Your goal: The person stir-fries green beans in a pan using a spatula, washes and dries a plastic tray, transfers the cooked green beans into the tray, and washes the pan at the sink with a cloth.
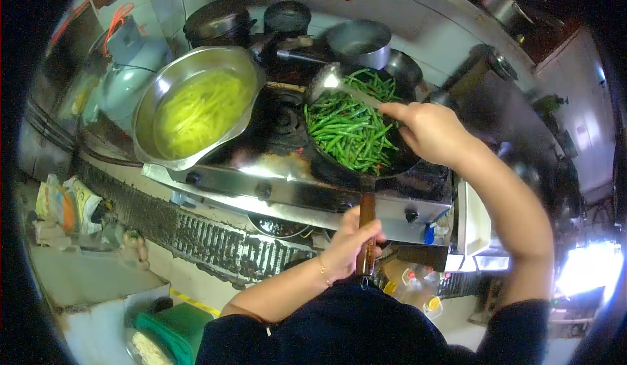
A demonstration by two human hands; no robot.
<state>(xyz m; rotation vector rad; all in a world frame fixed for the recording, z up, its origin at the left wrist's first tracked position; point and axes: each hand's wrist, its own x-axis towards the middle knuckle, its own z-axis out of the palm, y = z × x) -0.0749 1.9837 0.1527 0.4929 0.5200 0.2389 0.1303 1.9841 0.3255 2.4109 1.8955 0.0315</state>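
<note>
My left hand [353,241] is wrapped round the brown wooden handle [368,211] of a dark frying pan [408,159] on the stove. Long green beans [349,133] fill much of the pan, with small red bits among them. The fingers of my right hand [431,133] are closed on the handle of a metal ladle [326,82]. Its shiny rounded head is at the pan's far left edge, against the beans. Left of the pan, a large metal basin [147,126] holds yellow-green strips [206,113] in liquid.
Several dark pots, among them a lidded pot [219,22], and a grey pot [359,41] stand along the back wall. The stove's steel front edge [261,192] has knobs. A gas cylinder [127,81] is at the left, and plastic bottles [418,286] sit low at the right.
</note>
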